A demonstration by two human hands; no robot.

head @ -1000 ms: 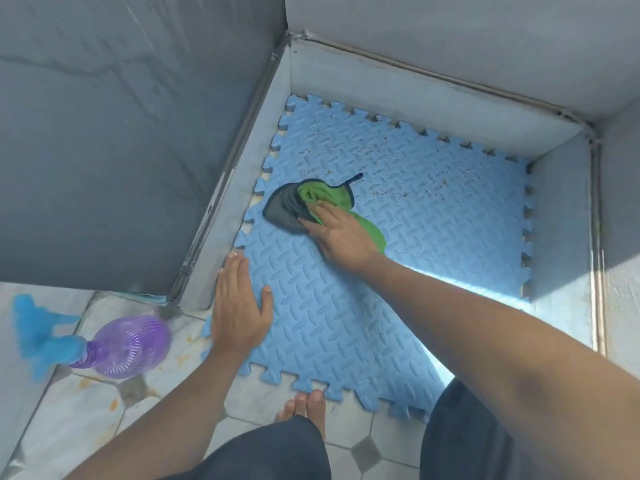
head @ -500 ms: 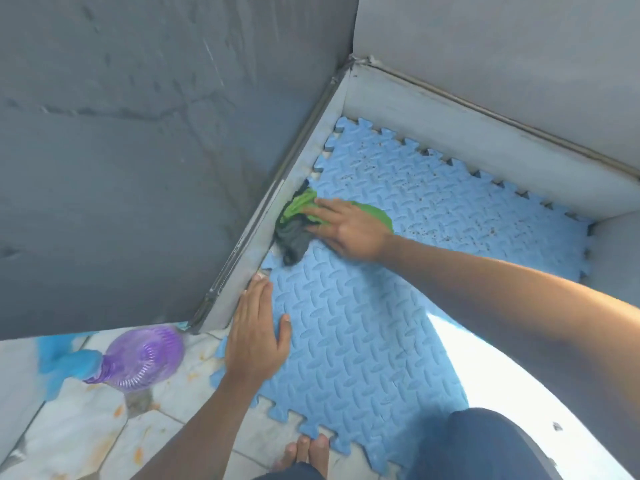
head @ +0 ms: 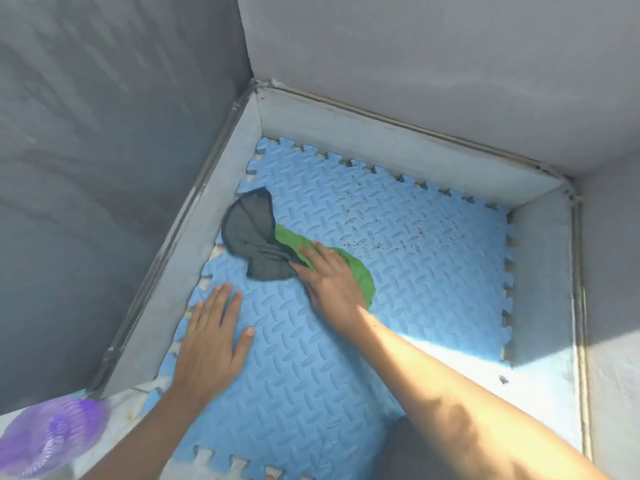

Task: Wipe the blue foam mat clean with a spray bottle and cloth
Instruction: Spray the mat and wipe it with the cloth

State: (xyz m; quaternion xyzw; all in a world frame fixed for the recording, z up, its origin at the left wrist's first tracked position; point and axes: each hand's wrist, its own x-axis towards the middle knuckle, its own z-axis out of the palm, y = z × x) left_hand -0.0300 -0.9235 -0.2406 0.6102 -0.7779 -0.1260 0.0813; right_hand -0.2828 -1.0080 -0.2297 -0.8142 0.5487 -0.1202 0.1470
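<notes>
A blue foam mat (head: 433, 271) with jigsaw edges lies on the floor in a walled corner. Brown specks dot its far middle. My right hand (head: 329, 282) presses flat on a grey and green cloth (head: 256, 237), which trails toward the left wall. My left hand (head: 211, 344) lies flat and spread on the mat's near left part, holding nothing. The purple spray bottle (head: 48, 434) lies blurred on the tiles at the lower left, apart from both hands.
Grey walls rise at the left and back, with a pale skirting (head: 194, 258) around the mat. A low grey block (head: 540, 282) borders the mat's right side. Bright sunlight falls across the mat's near right. My dark-clothed knee (head: 408, 448) shows at the bottom.
My right hand has drawn the cloth from the left skirting back toward the mat's middle, and the cloth now lies spread out. The view has shifted, putting the bottle lower. My left hand stays planted.
</notes>
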